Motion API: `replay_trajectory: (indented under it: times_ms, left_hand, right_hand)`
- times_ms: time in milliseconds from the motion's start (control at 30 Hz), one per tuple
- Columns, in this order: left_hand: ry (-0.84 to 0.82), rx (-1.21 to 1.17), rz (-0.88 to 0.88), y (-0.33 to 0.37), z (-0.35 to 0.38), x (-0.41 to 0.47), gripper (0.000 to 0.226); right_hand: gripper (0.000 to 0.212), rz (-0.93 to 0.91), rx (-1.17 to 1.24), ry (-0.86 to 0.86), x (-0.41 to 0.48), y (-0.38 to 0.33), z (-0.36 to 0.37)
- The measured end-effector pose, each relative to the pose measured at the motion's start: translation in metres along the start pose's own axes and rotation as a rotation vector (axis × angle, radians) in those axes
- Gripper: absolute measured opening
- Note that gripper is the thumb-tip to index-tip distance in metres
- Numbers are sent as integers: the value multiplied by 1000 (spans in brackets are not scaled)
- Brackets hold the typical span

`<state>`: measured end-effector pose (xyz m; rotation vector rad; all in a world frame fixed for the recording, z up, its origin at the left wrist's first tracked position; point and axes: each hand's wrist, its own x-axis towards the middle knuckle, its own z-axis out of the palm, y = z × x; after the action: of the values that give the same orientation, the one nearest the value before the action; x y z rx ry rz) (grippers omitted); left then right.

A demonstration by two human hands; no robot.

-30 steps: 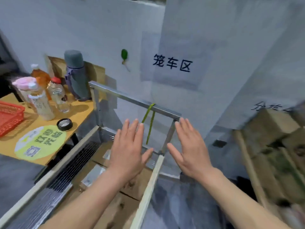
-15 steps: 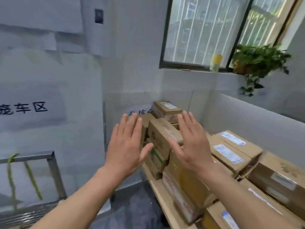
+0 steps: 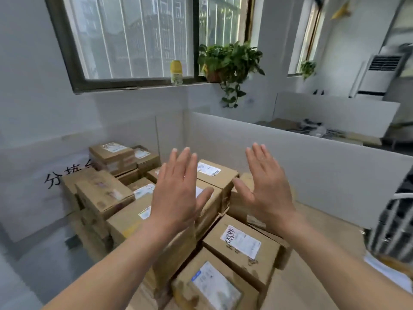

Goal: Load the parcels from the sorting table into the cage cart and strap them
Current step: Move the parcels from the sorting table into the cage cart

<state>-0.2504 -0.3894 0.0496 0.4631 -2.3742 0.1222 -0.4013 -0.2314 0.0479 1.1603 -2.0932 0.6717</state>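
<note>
Several brown cardboard parcels with white shipping labels are stacked on the sorting table (image 3: 317, 222). One labelled parcel (image 3: 241, 245) lies near the front, another (image 3: 214, 173) behind my hands, a taller stack (image 3: 111, 153) at the back left. My left hand (image 3: 178, 193) and my right hand (image 3: 266, 186) hover above the parcels, backs towards me, fingers straight and spread, holding nothing. The cage cart is out of view.
A white partition wall (image 3: 290, 157) runs behind and right of the table. A window (image 3: 134, 41) with a potted plant (image 3: 228, 61) and a yellow bottle (image 3: 176, 71) is above. A dark metal frame (image 3: 395, 222) stands at the right edge.
The view has swung right from the cage cart and side table to the parcel-covered sorting table. Both hands stayed raised and open in front of me.
</note>
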Motion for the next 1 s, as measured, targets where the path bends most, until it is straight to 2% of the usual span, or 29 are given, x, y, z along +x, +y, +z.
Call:
replay_trajectory:
  times_ms: [167,367,567,833,933,1000]
  left_hand:
    - [-28,-39,59,35,31,26,77]
    - [-61,-83,102,45,68,52,76]
    - [-156,-299,111,34,124,71,73]
    - [-466,-561,19,43,204,80,61]
    - [-588,-576,-34,51,231,77,53]
    - [-653,-555,-71,54,248,76,51]
  right_hand:
    - [76,83,-61,-24,-6,49,-8]
    - [77,151,-123,-46,-6,78,-1]
    - [82,277,-186,-116,-9,98,20]
    - [77,723,-127,-394,-34,128,78]
    - [77,870,-48,-474,-47,136,99]
    - [69,945,-9,-479,-52,141,108]
